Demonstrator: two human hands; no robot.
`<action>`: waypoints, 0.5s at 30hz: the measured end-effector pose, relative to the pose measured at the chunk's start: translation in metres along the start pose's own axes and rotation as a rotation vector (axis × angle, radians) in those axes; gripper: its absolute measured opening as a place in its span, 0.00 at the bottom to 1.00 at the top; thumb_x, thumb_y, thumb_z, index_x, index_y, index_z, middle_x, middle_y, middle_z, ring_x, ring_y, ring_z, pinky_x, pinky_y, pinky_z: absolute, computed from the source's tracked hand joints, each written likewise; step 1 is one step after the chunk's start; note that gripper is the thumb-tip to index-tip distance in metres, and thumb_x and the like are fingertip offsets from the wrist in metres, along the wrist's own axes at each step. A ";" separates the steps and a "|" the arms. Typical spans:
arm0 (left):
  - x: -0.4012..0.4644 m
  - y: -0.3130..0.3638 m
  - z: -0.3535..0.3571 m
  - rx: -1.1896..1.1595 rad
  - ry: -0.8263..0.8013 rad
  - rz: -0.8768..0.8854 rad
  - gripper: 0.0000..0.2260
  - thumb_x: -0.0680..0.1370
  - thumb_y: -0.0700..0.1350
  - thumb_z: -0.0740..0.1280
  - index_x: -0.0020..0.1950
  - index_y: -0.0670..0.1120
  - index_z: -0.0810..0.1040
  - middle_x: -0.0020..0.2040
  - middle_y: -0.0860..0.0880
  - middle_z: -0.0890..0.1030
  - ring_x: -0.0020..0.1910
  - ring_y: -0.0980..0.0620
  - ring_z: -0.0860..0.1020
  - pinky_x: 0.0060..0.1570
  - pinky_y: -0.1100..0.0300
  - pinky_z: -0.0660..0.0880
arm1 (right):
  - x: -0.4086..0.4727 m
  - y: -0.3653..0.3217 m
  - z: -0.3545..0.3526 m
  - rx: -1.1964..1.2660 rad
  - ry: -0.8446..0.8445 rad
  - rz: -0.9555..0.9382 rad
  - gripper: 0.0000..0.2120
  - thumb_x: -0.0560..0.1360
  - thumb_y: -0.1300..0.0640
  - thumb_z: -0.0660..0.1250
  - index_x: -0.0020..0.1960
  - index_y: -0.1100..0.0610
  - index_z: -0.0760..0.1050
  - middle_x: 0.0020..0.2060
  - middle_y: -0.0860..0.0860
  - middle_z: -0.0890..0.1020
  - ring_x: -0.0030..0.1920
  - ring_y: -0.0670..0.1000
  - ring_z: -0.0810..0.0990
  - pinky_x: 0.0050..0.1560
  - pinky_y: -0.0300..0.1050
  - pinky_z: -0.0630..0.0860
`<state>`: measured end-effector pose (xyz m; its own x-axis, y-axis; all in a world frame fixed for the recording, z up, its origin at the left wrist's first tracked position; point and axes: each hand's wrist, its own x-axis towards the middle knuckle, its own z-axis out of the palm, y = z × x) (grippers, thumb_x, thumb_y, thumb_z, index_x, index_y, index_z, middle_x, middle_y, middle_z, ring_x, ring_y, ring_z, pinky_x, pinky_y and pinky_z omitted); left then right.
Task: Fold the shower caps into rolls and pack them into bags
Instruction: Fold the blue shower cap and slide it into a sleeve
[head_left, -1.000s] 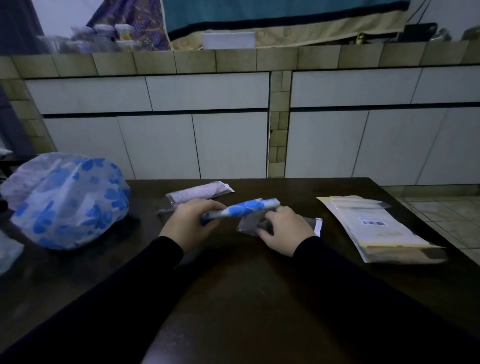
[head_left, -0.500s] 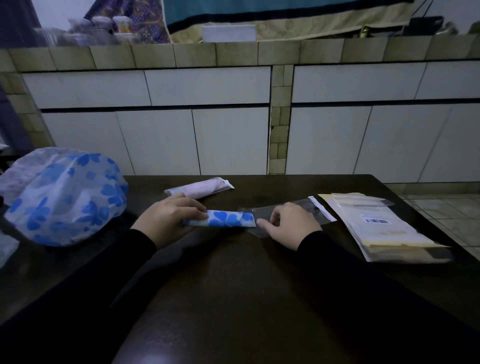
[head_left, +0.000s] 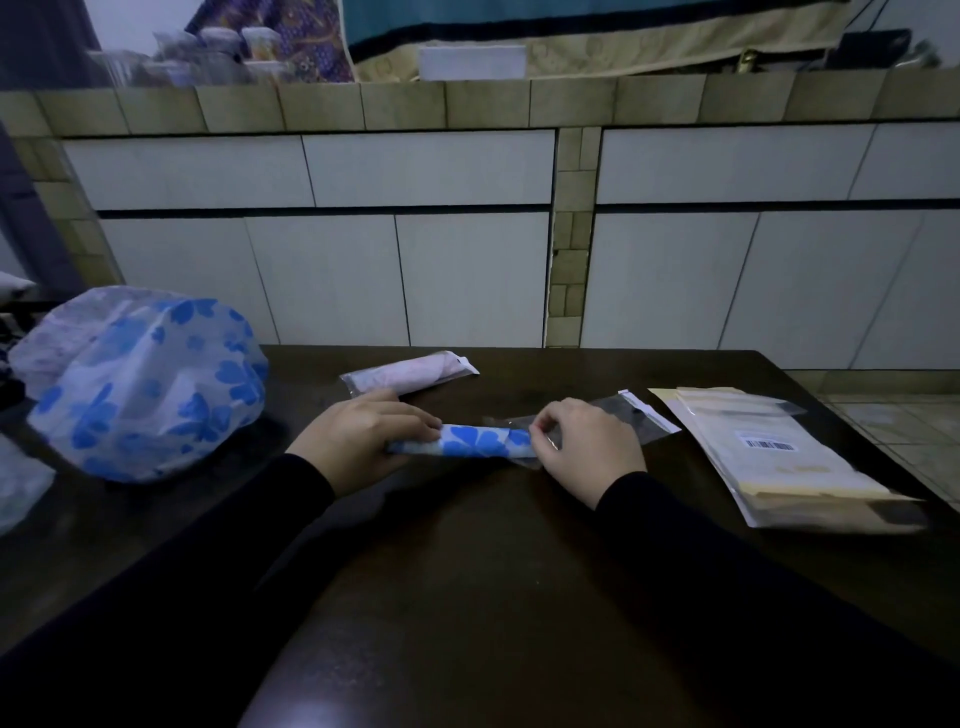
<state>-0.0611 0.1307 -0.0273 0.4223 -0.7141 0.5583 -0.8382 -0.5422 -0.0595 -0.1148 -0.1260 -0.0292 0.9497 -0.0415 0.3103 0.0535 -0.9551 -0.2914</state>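
A rolled shower cap (head_left: 475, 441), white with blue flowers, lies flat on the dark table (head_left: 493, 571) between my hands. My left hand (head_left: 363, 439) grips its left end. My right hand (head_left: 584, 447) pinches the mouth of a clear plastic bag (head_left: 631, 415) around the roll's right tip. The bag stretches away to the right, its white strip at the far end. Behind my left hand lies a pink rolled cap in its own bag (head_left: 410, 375).
A heap of loose shower caps (head_left: 140, 382) with blue flowers sits at the left of the table. A stack of empty bags (head_left: 779, 457) with a barcode label lies at the right, near the table's edge. A tiled counter with white cabinet doors (head_left: 467, 234) stands behind.
The roll came down from a raised tilt to lie flat on the table. Its right tip now sits inside the bag's mouth, which my right hand has lifted around it.
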 end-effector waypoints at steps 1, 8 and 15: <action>0.002 0.003 0.001 0.013 0.013 0.019 0.09 0.71 0.48 0.70 0.49 0.50 0.84 0.50 0.55 0.84 0.49 0.58 0.76 0.42 0.58 0.80 | -0.001 -0.001 0.000 0.019 0.020 -0.036 0.07 0.79 0.49 0.61 0.53 0.48 0.76 0.48 0.44 0.78 0.41 0.43 0.76 0.40 0.37 0.76; 0.008 0.016 0.007 0.049 0.038 -0.007 0.17 0.61 0.41 0.80 0.47 0.50 0.84 0.43 0.55 0.84 0.41 0.58 0.77 0.36 0.65 0.75 | -0.006 -0.001 0.005 0.100 -0.043 -0.262 0.13 0.76 0.40 0.62 0.56 0.45 0.76 0.53 0.39 0.76 0.46 0.41 0.75 0.46 0.39 0.78; 0.003 0.017 0.011 -0.014 -0.039 -0.046 0.15 0.66 0.45 0.78 0.51 0.52 0.82 0.48 0.56 0.83 0.46 0.60 0.76 0.43 0.66 0.75 | -0.007 0.018 -0.005 0.137 -0.203 -0.292 0.21 0.76 0.44 0.65 0.68 0.43 0.70 0.58 0.44 0.77 0.56 0.42 0.74 0.56 0.37 0.71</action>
<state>-0.0699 0.1147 -0.0357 0.4736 -0.7054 0.5274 -0.8220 -0.5690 -0.0230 -0.1215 -0.1444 -0.0324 0.9295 0.2982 0.2168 0.3582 -0.8696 -0.3398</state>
